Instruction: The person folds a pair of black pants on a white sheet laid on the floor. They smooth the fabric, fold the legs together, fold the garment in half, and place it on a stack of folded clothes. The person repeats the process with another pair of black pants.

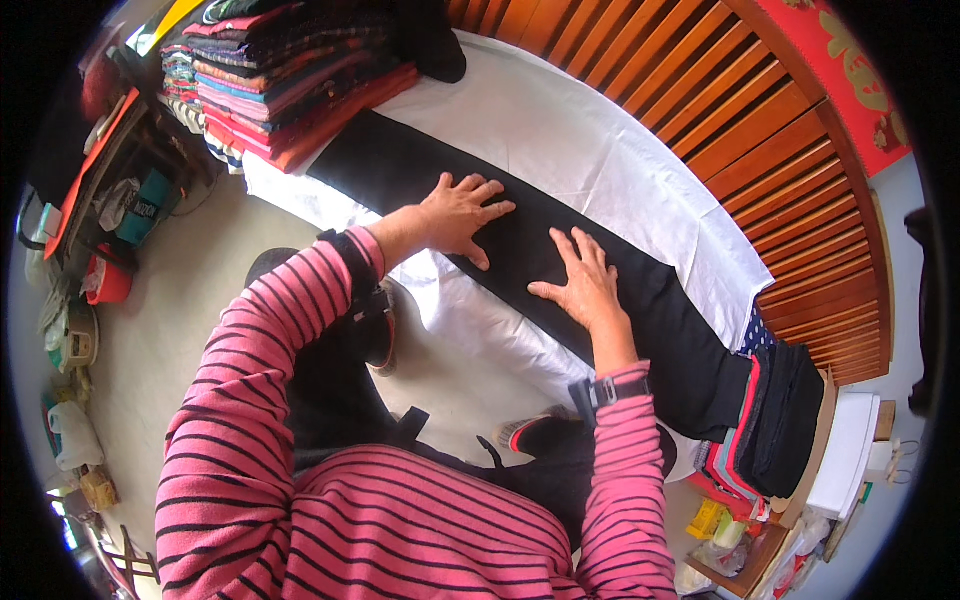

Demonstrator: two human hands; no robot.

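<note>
A long piece of black clothing (400,160), which looks like trousers folded lengthwise, lies stretched over a white cloth (580,130). Fingers spread, my left hand (460,218) rests on the black fabric near its middle. A short way to the right, my right hand (585,280) is also on the fabric, palm down with its fingers apart. Neither hand grips anything. The garment's left end reaches a tall stack of folded clothes (290,100). Its right end meets a pile of dark folded clothes (780,430).
A slatted wooden backrest (770,150) runs along the far side of the white cloth. Below lies the pale floor (200,330), with my shoe (515,435) on it. At the left are a red bucket (108,278) and a low shelf. A dark object (435,45) sits beside the tall stack.
</note>
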